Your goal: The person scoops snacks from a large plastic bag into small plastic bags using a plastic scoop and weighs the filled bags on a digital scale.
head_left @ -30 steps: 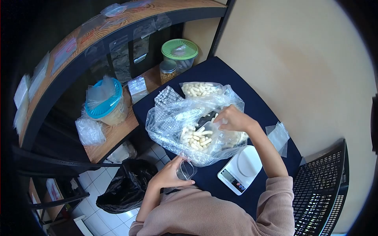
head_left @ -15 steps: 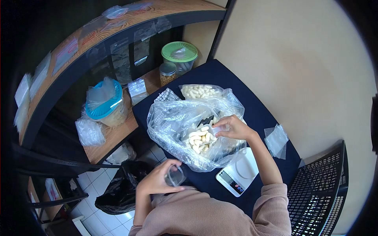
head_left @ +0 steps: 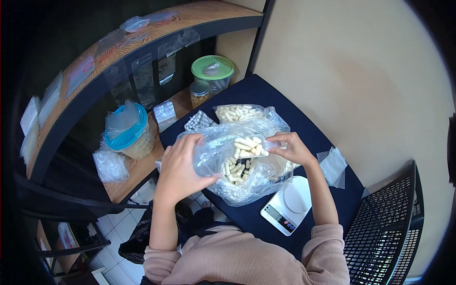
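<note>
My left hand (head_left: 180,168) is curved around a clear plastic container (head_left: 205,159), held over the left side of a large open plastic bag (head_left: 232,197). Pinched by its handle in my right hand (head_left: 292,148) is a translucent scoop (head_left: 270,145). It carries a heap of pale, finger-shaped pieces (head_left: 248,146) above the bag, close to the container's mouth. More of the same pieces (head_left: 233,172) lie inside the bag below. Whether the scoop touches the container, I cannot tell.
A white kitchen scale (head_left: 287,209) sits on the dark table near my right forearm. Behind the bag lies a filled clear bag (head_left: 240,112) beside a checkered cloth (head_left: 199,120). Flat plastic bags (head_left: 331,167) rest at the right edge, near a black crate (head_left: 387,228).
My left hand has raised the container from near my body to above the bag. My right hand has lifted the scoop, loaded with pieces, out of the bag.
</note>
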Available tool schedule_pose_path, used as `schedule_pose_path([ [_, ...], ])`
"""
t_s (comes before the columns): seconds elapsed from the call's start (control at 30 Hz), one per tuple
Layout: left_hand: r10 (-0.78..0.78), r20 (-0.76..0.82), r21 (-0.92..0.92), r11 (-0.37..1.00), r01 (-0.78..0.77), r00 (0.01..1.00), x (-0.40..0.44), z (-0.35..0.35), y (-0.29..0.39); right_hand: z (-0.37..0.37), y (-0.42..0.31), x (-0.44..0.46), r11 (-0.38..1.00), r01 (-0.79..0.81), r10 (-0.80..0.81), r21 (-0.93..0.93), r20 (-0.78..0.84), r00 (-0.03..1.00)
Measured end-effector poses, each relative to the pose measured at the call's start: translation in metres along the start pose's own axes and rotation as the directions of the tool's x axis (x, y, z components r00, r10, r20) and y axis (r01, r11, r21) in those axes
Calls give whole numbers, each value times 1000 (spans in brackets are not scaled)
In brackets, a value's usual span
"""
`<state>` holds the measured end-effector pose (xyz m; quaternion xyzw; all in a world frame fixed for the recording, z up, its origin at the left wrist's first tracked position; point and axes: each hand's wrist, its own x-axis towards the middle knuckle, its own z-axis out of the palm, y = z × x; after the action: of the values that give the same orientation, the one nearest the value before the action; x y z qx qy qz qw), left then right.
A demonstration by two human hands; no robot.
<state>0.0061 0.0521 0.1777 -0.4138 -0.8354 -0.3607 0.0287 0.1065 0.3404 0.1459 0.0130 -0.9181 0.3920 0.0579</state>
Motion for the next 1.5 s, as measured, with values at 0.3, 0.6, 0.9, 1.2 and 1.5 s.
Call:
schedule_pose_path([
  [0.3, 15, 36, 91, 996, -19, 999, 25, 31, 9, -34, -60, 20, 967, 185, -184, -177, 24, 983],
  [0.6, 56, -10, -28, 998, -57, 998, 22, 33, 18, -26, -150, 23, 703, 225, -196, -674, 121, 973],
  [0.9, 44, -111, -55, 997, -50, 993, 11, 22, 11, -26, -176, 10, 568, 168, -297, -805, -11, 955],
  [1.2, -174, -121, -783, 622, 14, 977, -91, -18, -37, 5, -78, 1, 489, 89, -155, -868, 14, 988],
  [1.5, 102, 379, -530, 839, 125, 920, -99, 45, -27, 34, -9, 39, 245, 163, -307, -956, 83, 948],
])
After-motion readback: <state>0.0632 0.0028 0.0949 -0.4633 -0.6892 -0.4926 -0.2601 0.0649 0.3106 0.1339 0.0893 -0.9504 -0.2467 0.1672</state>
